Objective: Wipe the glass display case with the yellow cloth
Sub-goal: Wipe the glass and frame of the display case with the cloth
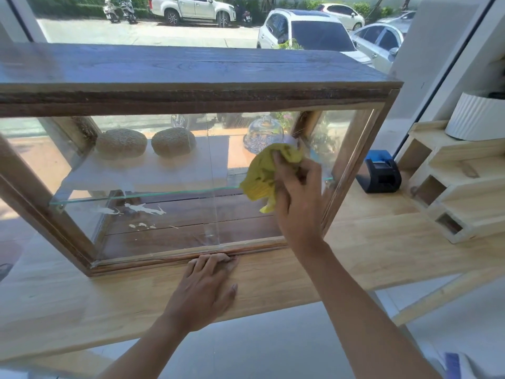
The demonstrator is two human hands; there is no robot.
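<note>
While the right hand (296, 187) is raised with fingers bunched around the yellow cloth (266, 173), pressing it on the front glass of the display case (191, 170) near its right end, the left hand (209, 283) lies flat and relaxed on the table (369, 242), fingertips touching the case's bottom frame; the cloth hides the glass behind it; reflections blur the inside.

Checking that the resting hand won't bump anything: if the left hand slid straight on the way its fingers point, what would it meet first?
The left hand lies flat on the wooden counter; its fingers already seem to reach the display case bottom frame, so it would meet that at once.
</note>
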